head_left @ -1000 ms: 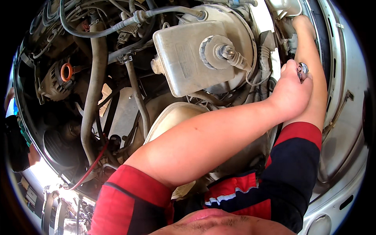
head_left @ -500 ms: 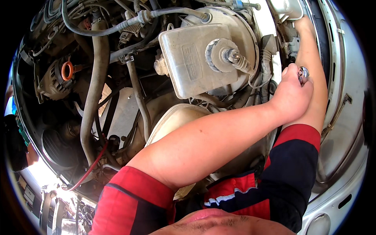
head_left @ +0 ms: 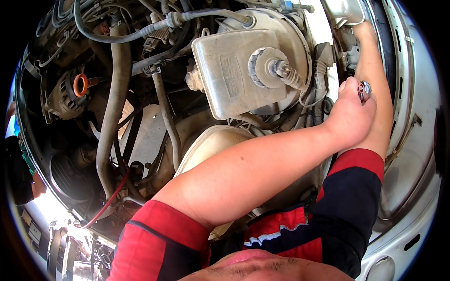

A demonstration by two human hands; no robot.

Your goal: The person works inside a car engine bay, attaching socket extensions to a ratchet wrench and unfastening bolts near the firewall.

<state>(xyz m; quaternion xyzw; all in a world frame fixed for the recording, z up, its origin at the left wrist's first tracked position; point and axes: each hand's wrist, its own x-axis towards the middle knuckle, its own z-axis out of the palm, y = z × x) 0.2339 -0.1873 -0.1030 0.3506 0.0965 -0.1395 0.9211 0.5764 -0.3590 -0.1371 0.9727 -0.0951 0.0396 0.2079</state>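
Observation:
My left hand (head_left: 350, 110) is closed around a chrome tool (head_left: 364, 88), apparently a ratchet or wrench, beside my right forearm. My right hand (head_left: 363, 29) reaches deep into the upper right of the engine bay below a white plastic container (head_left: 346, 10); its fingers are hidden. Left of my left hand is a translucent dirty reservoir (head_left: 222, 77) with a large round cap (head_left: 265, 68), mounted in front of a round metal housing (head_left: 294, 44).
Hoses (head_left: 115, 93) and an alternator (head_left: 65, 103) with an orange ring fill the left side. A pale tank (head_left: 211, 140) lies under my left forearm. The car's metal fender (head_left: 408, 173) runs along the right. Part of another person (head_left: 37, 187) shows at far left.
The engine bay and both hands have shifted slightly right and down in the picture. My left hand keeps its grip on the tool, and my right hand stays reaching in.

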